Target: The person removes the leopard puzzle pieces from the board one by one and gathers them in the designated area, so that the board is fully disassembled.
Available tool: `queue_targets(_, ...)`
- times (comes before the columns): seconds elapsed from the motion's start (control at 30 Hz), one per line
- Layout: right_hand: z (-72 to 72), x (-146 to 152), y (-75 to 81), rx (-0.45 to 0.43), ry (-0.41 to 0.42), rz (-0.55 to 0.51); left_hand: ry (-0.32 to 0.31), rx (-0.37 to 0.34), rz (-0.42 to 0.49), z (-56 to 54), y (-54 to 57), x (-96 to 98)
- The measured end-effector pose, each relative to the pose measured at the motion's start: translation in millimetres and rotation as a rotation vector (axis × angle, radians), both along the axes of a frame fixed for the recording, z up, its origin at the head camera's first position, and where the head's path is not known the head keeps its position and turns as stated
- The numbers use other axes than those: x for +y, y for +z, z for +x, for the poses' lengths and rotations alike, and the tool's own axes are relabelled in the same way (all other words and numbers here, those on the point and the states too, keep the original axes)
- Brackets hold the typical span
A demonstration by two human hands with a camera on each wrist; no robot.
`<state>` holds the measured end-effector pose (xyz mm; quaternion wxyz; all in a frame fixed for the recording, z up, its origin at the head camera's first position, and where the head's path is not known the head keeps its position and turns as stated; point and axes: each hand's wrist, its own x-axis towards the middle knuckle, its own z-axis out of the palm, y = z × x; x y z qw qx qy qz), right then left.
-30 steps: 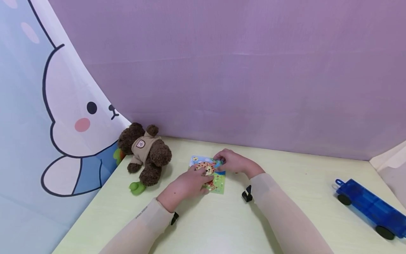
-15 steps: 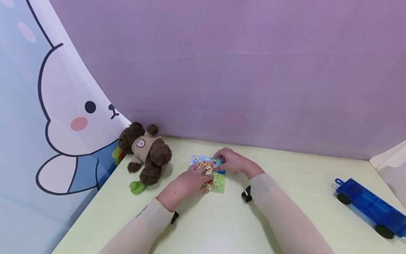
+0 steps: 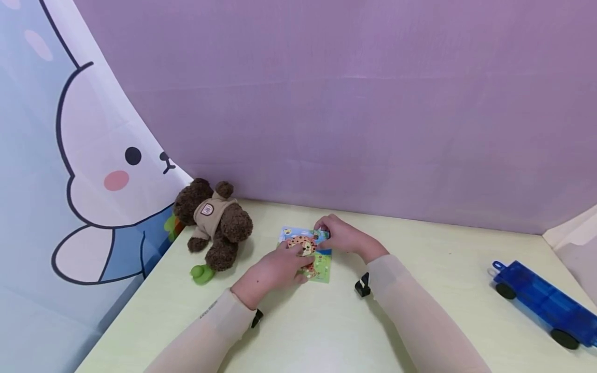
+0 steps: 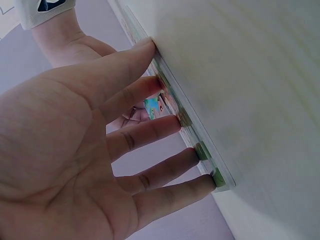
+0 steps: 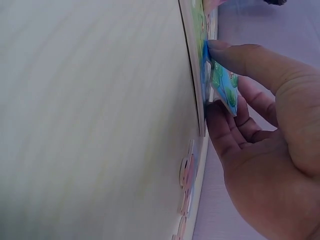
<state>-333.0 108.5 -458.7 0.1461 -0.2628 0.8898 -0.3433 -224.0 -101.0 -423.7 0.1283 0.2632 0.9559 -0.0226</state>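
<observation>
A small jigsaw puzzle board (image 3: 322, 269) with a spotted leopard on blue sky and green grass lies flat on the table. My left hand (image 3: 275, 272) rests on its left part with fingers spread; the left wrist view shows the fingertips (image 4: 192, 155) on the board and the thumb at its near edge. My right hand (image 3: 345, 239) is at the upper right corner. In the right wrist view, it pinches a blue and green puzzle piece (image 5: 226, 85), tilted up over the board. My left hand covers part of the leopard.
Loose pinkish puzzle pieces (image 5: 187, 182) lie beyond the board in the right wrist view. A brown teddy bear (image 3: 216, 220) and a green toy duck (image 3: 202, 274) are at left. A blue toy wagon (image 3: 543, 300) stands at right. A purple cloth (image 3: 354, 103) hangs behind the table.
</observation>
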Motion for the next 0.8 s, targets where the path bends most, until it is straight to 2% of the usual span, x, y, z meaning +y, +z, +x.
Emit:
queue_targets(0.13,1.1,1.9,0.9,-0.030,-0.009,-0.053,0.003,-0.006,0.002,1.1,1.9,0.3)
queue_targets(0.5,-0.7,15.4,-1.1,-0.158,-0.136,-0.180,0.013,-0.021,0.016,0.7,-1.3,-0.7)
queue_targets(0.8,-1.9,47.5,9.3,-0.136,-0.202,-0.241,0.022,-0.030,0.025,1.5,-0.4,0.1)
